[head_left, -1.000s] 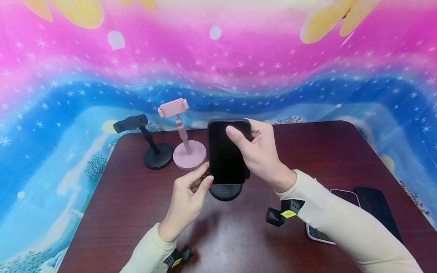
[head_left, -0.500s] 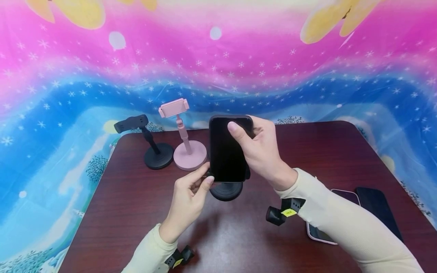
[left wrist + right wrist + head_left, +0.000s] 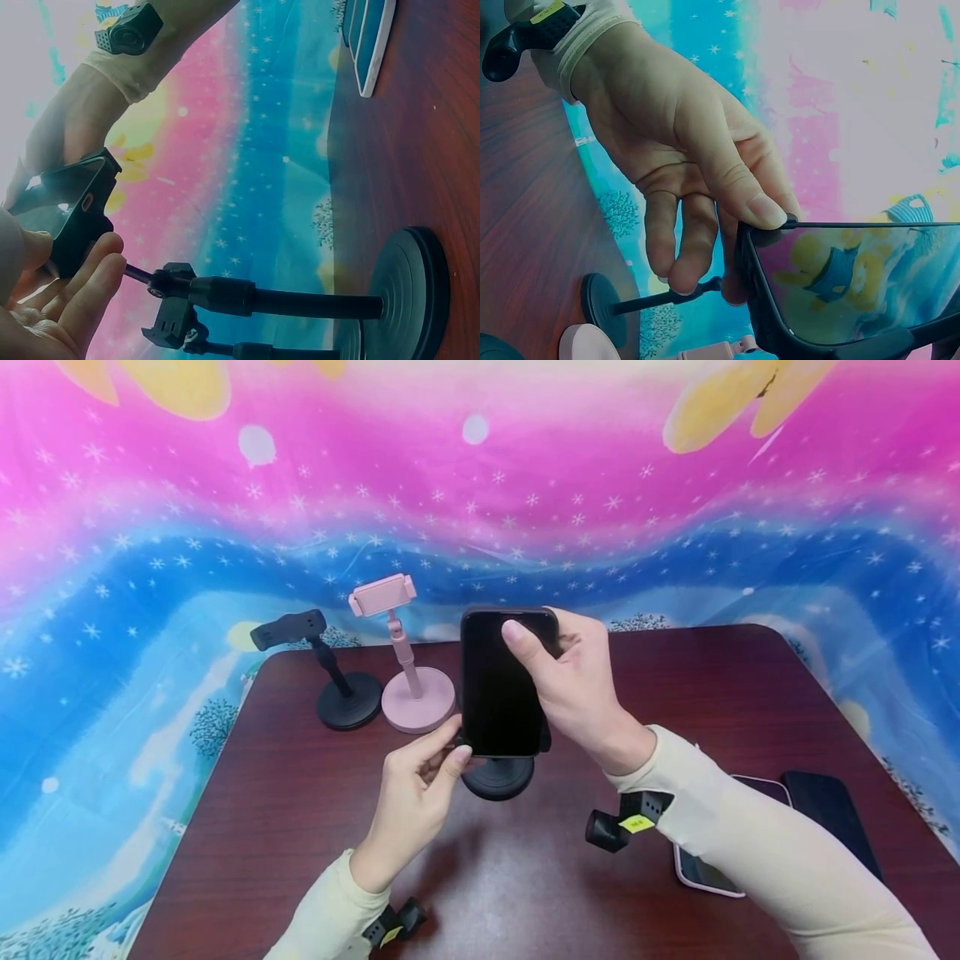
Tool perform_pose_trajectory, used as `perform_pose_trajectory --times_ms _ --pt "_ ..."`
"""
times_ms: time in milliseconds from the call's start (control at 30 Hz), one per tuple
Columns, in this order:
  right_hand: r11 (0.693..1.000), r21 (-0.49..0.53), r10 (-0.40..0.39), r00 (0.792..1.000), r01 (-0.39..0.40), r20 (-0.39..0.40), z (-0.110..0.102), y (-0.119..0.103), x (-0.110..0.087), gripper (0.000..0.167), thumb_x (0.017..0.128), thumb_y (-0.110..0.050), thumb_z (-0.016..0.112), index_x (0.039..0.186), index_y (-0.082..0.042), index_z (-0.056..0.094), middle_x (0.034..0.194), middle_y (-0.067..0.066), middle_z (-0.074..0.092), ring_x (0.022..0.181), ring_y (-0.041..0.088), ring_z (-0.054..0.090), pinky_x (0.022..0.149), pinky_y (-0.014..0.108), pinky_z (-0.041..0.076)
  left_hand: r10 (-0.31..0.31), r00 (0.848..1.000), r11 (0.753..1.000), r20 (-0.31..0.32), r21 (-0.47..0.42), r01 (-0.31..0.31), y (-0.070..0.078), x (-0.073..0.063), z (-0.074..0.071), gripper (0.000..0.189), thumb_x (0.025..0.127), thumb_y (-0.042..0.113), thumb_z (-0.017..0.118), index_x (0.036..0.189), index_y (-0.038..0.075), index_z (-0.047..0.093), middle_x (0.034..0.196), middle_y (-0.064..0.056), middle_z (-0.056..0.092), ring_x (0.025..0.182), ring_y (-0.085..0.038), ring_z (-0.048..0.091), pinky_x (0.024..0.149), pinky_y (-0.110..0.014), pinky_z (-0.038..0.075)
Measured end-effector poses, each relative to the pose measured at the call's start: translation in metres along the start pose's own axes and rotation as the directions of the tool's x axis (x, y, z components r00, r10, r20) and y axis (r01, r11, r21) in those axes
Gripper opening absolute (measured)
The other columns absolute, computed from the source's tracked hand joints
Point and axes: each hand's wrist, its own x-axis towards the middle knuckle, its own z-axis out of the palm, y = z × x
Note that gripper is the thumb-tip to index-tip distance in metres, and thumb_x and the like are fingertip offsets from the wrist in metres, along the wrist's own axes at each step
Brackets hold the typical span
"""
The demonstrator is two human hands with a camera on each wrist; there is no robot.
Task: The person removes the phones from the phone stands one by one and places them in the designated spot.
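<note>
A black smartphone [image 3: 491, 693], its screen dark, stands upright in the clamp of a black phone stand [image 3: 497, 781] near the middle of the table. My right hand [image 3: 583, 697] grips the phone's upper right part, thumb lying on the screen and fingers behind. At the lower left corner, my left hand [image 3: 412, 789] pinches the clamp's edge between thumb and fingers. The left wrist view shows the stand's pole [image 3: 315, 304] running from the round base [image 3: 412, 292] to behind the phone. Reflections cover the phone's screen [image 3: 855, 285] in the right wrist view.
At the back left stand another black phone stand [image 3: 347, 700] and a pink phone stand [image 3: 417, 700]. On the right, partly under my right forearm, lie a white-edged phone [image 3: 708, 875] and a dark phone [image 3: 832, 814]. A printed cloth [image 3: 480, 527] hangs behind the table.
My right hand and the phone have shifted slightly upward in the head view. The left hand keeps its place at the clamp's lower left, and the stand's base stays put.
</note>
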Motion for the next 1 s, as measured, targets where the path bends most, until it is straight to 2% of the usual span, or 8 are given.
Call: perform_pose_trajectory --times_ms 133,300,567,800,933,1000 --pt "1.000 -0.004 -0.005 1.000 0.005 0.003 -0.0003 0.0000 0.0009 0.019 0.098 -0.005 0.063 0.100 0.011 0.072 0.086 -0.008 0.078 0.075 0.015 0.076 0.068 0.035 0.064 0.001 1.000 1.000 -0.001 0.015 -0.001 0.0002 -0.0004 -0.0004 0.042 0.097 0.002 0.064 0.137 -0.007 0.057 0.118 -0.021 0.073 0.087 -0.020 0.078 0.085 -0.020 0.060" --pt "1.000 -0.017 0.003 1.000 -0.003 -0.002 -0.0010 -0.0009 0.0008 0.020 0.099 -0.007 0.062 0.101 0.010 0.072 0.087 -0.008 0.078 0.076 0.015 0.076 0.069 0.035 0.064 0.011 1.000 1.000 -0.005 0.008 -0.011 -0.0002 -0.0005 0.0006 0.041 0.097 0.000 0.064 0.137 -0.008 0.057 0.114 -0.022 0.074 0.087 -0.016 0.077 0.083 -0.019 0.061" --pt "0.999 -0.031 -0.022 1.000 0.022 -0.009 -0.0015 -0.0022 0.0032 0.019 0.099 -0.005 0.062 0.097 0.011 0.072 0.083 -0.008 0.076 0.073 0.012 0.073 0.067 0.032 0.063 0.009 1.000 1.000 -0.005 -0.007 -0.009 -0.0006 -0.0008 0.0008 0.041 0.097 0.001 0.064 0.137 -0.006 0.058 0.117 -0.021 0.074 0.087 -0.013 0.076 0.084 -0.020 0.061" --pt "0.999 -0.037 -0.011 1.000 0.011 -0.018 -0.0021 -0.0033 0.0035 0.018 0.099 -0.006 0.063 0.095 0.010 0.072 0.079 -0.005 0.074 0.069 0.012 0.070 0.063 0.029 0.061 0.039 0.999 0.999 -0.024 -0.011 -0.039 -0.0024 -0.0007 0.0030 0.041 0.095 -0.003 0.065 0.135 -0.009 0.058 0.111 -0.023 0.074 0.085 -0.010 0.076 0.080 -0.019 0.061" --pt "1.000 -0.011 -0.013 0.999 0.012 -0.046 -0.0026 -0.0041 0.0051 0.016 0.098 -0.004 0.062 0.095 0.006 0.074 0.080 -0.005 0.075 0.070 0.013 0.071 0.063 0.029 0.061 0.048 0.999 0.999 -0.025 -0.022 -0.048 -0.0044 -0.0011 0.0035 0.040 0.095 -0.003 0.064 0.135 -0.008 0.060 0.108 -0.023 0.075 0.085 -0.010 0.076 0.080 -0.020 0.062" --pt "0.999 0.038 -0.011 0.995 0.015 -0.101 -0.0034 -0.0055 0.0093 0.016 0.098 -0.004 0.062 0.094 0.000 0.076 0.081 -0.005 0.076 0.071 0.011 0.072 0.064 0.028 0.061 0.056 0.998 0.998 -0.030 -0.020 -0.057 -0.0049 -0.0029 0.0033 0.038 0.096 -0.003 0.064 0.133 -0.006 0.062 0.101 -0.021 0.076 0.084 -0.010 0.076 0.079 -0.020 0.062"
